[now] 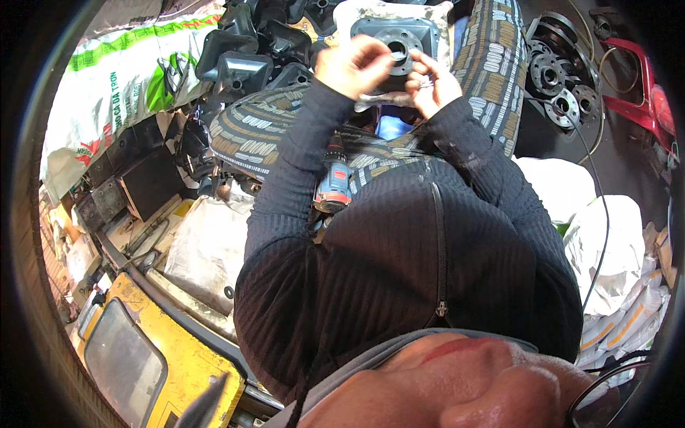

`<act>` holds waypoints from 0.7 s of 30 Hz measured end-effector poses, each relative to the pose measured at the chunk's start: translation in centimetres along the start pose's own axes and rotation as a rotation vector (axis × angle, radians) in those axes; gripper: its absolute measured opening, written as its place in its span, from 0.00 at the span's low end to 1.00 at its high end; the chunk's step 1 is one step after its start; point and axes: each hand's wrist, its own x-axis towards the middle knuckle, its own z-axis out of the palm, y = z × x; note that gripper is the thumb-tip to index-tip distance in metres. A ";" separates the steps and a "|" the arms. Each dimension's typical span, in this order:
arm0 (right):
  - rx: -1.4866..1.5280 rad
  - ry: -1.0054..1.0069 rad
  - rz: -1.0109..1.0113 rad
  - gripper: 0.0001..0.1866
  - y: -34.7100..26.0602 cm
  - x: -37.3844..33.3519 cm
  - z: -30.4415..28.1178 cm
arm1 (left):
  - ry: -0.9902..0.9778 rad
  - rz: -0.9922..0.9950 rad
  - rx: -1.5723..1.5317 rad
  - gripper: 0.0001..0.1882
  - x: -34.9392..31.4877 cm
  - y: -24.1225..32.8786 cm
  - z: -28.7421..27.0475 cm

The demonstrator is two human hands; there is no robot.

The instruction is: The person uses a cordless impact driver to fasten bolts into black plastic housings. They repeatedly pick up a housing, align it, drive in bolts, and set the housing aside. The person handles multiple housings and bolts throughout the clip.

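A round grey metal flange (401,36) with a centre hole sits on a dark square housing (364,28) in front of me. Over the flange's left edge is my left hand (353,65), its fingers smeared by motion. At the right edge, my right hand (435,85) has its fingertips pinched together; whatever they hold is too small to name. Beneath the housing lies a stained whitish pad (444,39), between my patterned trouser legs. A blue and red cordless drill (334,187) rests by my lap, near my left forearm.
Several dark square housings (242,71) are piled at the far left, beside a white and green sack (114,107). Metal flanges (564,107) lie on the floor at right, near a red frame (638,107). A yellow panel (132,357) stands at near left; a cable (606,235) hangs at right.
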 end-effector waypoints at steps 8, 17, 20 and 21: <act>-0.908 0.370 -0.449 0.28 -0.7 4.4 -3.3 | -0.094 -0.424 -0.142 0.08 4.7 -8.3 -0.3; -0.851 0.114 -0.376 0.16 -1.4 3.4 -1.4 | 0.009 -0.382 -0.215 0.15 5.1 -8.1 -0.7; -0.817 0.068 -0.409 0.14 -1.3 2.6 -0.6 | -0.100 -0.589 -0.476 0.19 5.0 -8.4 -1.2; -0.822 0.058 -0.422 0.15 -1.2 2.6 -0.4 | -0.111 -0.619 -0.570 0.19 5.1 -8.8 -1.1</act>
